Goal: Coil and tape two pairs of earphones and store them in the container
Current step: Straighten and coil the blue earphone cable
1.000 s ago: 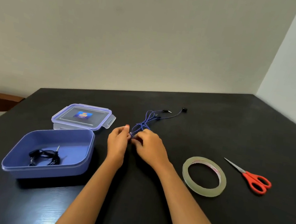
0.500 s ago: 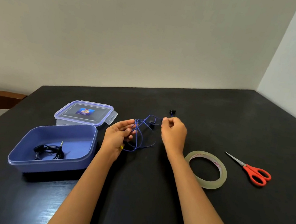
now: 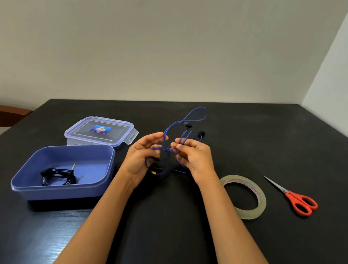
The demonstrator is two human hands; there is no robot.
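Head view: left hand [image 3: 142, 157] and right hand [image 3: 197, 160] both hold the blue earphones [image 3: 188, 125] above the desk [image 3: 279, 147]. Black earphones [image 3: 58, 175] lie in the blue box [image 3: 82, 192].

Two earphones [image 3: 188, 125] [image 3: 58, 175]; one container [image 3: 58, 192], lid [image 3: 102, 121], tape [image 3: 260, 209], scissors [image 3: 294, 197]

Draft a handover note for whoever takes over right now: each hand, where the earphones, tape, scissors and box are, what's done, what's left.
Hands: left hand holds loose loops of the blue-corded earphones above the black table; right hand pinches the cord.
Done: coiled black earphones lie in the open blue plastic container; its clear lid sits behind.
To do: finish coiling the blue pair, tape it, store it.
Clear tape roll and red-handled scissors lie to the right.
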